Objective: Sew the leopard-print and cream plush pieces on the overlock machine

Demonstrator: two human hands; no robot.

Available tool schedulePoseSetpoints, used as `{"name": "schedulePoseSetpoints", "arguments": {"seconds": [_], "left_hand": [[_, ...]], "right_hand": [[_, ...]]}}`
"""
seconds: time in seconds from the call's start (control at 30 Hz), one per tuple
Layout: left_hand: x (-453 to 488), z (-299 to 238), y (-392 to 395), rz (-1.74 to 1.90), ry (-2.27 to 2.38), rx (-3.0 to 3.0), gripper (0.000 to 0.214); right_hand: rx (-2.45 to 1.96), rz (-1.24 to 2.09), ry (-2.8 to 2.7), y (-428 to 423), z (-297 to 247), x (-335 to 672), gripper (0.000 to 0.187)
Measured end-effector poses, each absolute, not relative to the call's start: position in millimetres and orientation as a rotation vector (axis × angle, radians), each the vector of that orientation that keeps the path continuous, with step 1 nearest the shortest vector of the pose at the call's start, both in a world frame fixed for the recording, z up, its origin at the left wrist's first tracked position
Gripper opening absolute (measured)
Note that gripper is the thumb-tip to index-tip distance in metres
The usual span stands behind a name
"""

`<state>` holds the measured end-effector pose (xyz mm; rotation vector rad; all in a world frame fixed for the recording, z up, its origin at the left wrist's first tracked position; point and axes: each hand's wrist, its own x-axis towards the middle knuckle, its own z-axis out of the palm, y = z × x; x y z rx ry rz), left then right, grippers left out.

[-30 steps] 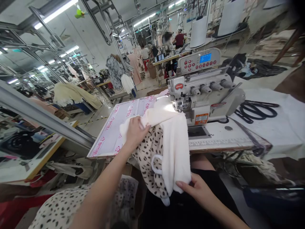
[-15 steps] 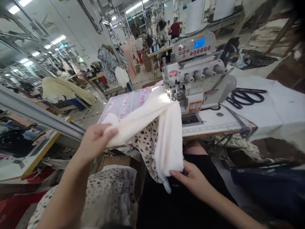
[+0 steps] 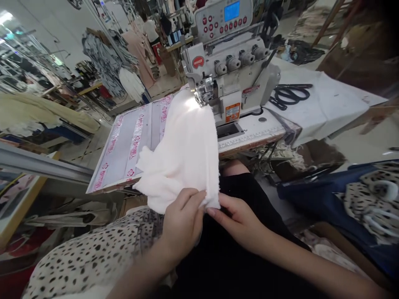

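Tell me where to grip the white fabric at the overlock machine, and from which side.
Grip the white fleece fabric along its near gathered edge, coming from the seated person's side, where the left hand and right hand pinch it. That edge seems best: it lies closest and bunches thickly enough to pinch, while the far end runs up to the presser foot of the overlock machine.

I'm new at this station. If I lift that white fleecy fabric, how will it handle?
The white fleecy fabric will probably feel soft and floppy, since it bunches in loose folds where the left hand and right hand pinch it. It looks thick but is likely light for its bulk, and its fuzzy surface seems more clingy than slippery.
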<state>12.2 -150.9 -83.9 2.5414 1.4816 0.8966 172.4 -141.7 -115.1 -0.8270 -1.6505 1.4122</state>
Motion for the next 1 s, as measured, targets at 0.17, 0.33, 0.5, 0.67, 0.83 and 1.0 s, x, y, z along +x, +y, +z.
{"name": "schedulePoseSetpoints", "arguments": {"seconds": [0.17,0.33,0.5,0.67,0.83,1.0], "left_hand": [[12,-87,-153,1.034,1.437,2.421,0.020],[13,-80,-152,1.031,1.372,2.422,0.018],[17,-72,-153,0.976,1.251,2.458,0.020],[18,-70,-157,0.984,1.317,2.399,0.021],[23,-71,-158,1.014,1.333,2.367,0.021],[28,-72,-157,0.978,1.336,2.419,0.021]], "right_hand": [[-0.848,1.446,-1.645,-147,-117,176,0.016],[-0.951,1.683,-1.464,-155,-120,179,0.019],[-0.968,1.610,-1.387,-151,-111,177,0.022],[-1.009,1.471,-1.431,-144,-106,175,0.017],[-1.019,1.398,-1.492,-144,-106,174,0.014],[-1.039,1.419,-1.507,-147,-107,176,0.014]]}}
